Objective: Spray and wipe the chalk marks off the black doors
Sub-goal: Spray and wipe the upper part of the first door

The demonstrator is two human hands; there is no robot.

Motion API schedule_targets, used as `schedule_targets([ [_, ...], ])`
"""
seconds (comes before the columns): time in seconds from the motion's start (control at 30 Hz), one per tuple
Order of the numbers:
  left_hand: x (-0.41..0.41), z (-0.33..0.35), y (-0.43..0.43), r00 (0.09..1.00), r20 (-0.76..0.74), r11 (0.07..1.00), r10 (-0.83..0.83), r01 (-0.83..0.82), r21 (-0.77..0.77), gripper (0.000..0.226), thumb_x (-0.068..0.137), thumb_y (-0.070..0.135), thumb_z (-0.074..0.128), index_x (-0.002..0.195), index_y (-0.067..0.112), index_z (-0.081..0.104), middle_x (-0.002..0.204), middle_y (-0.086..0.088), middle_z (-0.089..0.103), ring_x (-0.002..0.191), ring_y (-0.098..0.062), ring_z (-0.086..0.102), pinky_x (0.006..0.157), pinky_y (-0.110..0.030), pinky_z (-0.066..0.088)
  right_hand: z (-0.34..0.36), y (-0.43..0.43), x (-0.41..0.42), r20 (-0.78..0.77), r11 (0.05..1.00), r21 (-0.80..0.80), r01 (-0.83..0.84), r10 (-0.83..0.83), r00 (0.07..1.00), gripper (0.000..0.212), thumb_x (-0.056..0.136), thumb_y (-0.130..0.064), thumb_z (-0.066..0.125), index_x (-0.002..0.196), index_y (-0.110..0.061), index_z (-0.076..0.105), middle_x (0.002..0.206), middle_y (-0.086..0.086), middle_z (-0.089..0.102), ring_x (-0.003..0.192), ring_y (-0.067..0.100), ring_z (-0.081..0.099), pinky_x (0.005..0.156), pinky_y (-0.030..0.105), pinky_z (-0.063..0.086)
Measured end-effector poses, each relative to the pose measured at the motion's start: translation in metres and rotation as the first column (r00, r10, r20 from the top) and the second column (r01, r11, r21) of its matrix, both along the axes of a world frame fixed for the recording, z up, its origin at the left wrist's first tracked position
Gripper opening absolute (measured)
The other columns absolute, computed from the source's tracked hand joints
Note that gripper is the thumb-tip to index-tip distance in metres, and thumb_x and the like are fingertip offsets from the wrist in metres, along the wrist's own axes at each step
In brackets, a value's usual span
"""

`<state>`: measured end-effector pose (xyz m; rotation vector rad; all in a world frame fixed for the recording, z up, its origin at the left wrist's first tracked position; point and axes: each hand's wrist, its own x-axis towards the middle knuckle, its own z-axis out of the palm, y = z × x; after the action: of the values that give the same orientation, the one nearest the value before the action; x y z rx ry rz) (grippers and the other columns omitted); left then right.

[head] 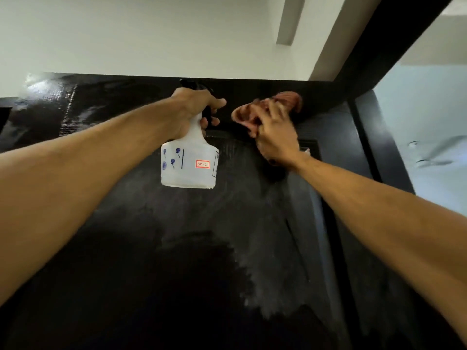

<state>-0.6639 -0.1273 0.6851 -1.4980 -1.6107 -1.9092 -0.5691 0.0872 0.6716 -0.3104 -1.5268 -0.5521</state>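
Black door (177, 248) fills the lower frame, with a white wall (126, 34) above it and a grey chalk haze (273, 261) at lower right of centre. At upper centre the left hand (194, 109) is curled round the neck of the spray bottle (189, 165), with a finger at the trigger. The bottle's long axis stands almost upright, base toward the bottom of the frame; its dark nozzle seems to face the door's top edge. Just beside it, the right hand (275, 137) clutches a reddish cloth (288, 99) against the door. Spray aimed so high may hit the wall, and drips may streak the chalk downward.
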Motion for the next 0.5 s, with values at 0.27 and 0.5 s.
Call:
schedule_targets([
  [0.27, 0.057, -0.016, 0.061, 0.992, 0.010, 0.991, -0.127, 0.128, -0.037, 0.018, 0.092, 0.026, 0.080, 0.094, 0.013, 0.067, 0.088, -0.010, 0.072, 0.036, -0.005, 0.045, 0.047, -0.022, 0.046, -0.004, 0.058, 0.066, -0.140, 0.988, -0.146, -0.055, 0.035, 0.990, 0.064, 0.091, -0.026, 0.043, 0.155, -0.027, 0.042, 0.161, 0.012, 0.034, 0.151, 0.034, 0.023, 0.125, 0.045, 0.017],
  [0.5, 0.087, -0.016, 0.105, 0.992, -0.037, 0.993, -0.117, 0.116, -0.028, 0.019, 0.091, 0.026, 0.081, 0.093, 0.011, 0.069, 0.087, -0.011, 0.073, 0.035, -0.005, 0.046, 0.047, -0.022, 0.047, -0.006, 0.089, 0.096, -0.142, 0.980, -0.148, -0.132, 0.111, 0.984, 0.060, 0.094, -0.025, 0.041, 0.153, -0.026, 0.043, 0.162, 0.011, 0.033, 0.150, 0.035, 0.025, 0.126, 0.050, 0.020],
])
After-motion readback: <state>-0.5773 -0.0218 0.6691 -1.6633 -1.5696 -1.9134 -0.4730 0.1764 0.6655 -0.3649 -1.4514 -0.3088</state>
